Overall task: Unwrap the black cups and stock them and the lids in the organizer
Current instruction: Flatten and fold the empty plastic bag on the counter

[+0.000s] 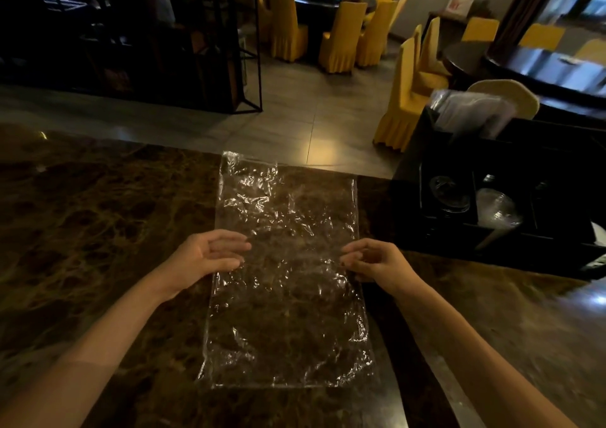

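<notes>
A clear, crinkled plastic wrapper (285, 263) lies flat and empty on the dark marble counter (98, 230). My left hand (210, 255) rests at its left edge, fingers apart, fingertips touching the plastic. My right hand (370, 260) sits at the right edge with loosely curled fingers touching the film. The black organizer (492, 178) stands to the right on the counter. In its compartments I see dark lids or cups (449, 194) and a clear stack of lids or cups (496, 211). Wrapped straws or sleeves (472, 109) stick up from its back section.
Beyond the counter's far edge is a tiled floor with round dark tables and yellow-covered chairs (341, 37). A black metal shelf (164, 40) stands at the back left. Something white (598, 234) shows at the organizer's right side.
</notes>
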The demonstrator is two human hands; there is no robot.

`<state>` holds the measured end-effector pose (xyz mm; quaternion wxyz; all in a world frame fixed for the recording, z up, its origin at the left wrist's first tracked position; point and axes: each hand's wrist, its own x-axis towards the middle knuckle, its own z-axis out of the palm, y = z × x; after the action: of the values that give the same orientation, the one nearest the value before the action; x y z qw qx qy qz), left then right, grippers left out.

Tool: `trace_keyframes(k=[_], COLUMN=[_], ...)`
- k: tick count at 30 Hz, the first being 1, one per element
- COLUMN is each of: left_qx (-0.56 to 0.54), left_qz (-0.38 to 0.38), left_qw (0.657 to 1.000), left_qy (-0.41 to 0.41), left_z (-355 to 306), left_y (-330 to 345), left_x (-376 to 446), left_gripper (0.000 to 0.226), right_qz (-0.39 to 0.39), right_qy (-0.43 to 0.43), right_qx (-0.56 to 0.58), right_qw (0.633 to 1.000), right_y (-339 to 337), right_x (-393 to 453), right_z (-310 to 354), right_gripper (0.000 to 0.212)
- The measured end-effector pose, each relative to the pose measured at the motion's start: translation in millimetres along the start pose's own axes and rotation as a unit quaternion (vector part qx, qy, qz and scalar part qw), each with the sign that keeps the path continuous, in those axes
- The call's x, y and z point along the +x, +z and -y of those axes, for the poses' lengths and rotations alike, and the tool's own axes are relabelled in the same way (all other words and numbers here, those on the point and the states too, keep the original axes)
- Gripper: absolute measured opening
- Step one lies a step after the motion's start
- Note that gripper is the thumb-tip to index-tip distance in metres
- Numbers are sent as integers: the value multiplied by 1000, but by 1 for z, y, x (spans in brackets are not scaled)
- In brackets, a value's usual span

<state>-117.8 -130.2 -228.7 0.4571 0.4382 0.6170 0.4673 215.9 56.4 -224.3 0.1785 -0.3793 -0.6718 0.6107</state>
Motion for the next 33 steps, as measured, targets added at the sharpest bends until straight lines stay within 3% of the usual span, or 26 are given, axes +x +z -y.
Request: trace_keyframes(k=[5,10,18,21,25,29,33], left_qx=[116,61,26,47,112,194,313], left_qz=[7,-56,-95,-70,-69,-77,-85], left_qw=[993,997,995,996,991,977,935], left_qy=[7,0,-13,8,17,43,144], left_z=[2,7,8,7,4,-2,-10], left_y=[-10,-14,-14,-15,-11,0,25], left_x=[-5,-10,-14,-16,-16,-19,-24], left_gripper=[34,24,22,18,41,39,17], right_qz=[-4,0,-18,-21,7,-50,-108], right_qy=[-28,-48,-44,-27,15,-24,-79], right_qx=[-31,39,36,16,54,-80,-320], right_qw=[999,998,998,999,998,995,938], right_y=[-2,-3,-15,-15,-17,-9,3], right_x=[-5,-11,-14,-13,-12,-13,-21], right_z=[-3,-5,-10,-9,-8,-12,-6], right_gripper=[18,33,22,46,39,28,25])
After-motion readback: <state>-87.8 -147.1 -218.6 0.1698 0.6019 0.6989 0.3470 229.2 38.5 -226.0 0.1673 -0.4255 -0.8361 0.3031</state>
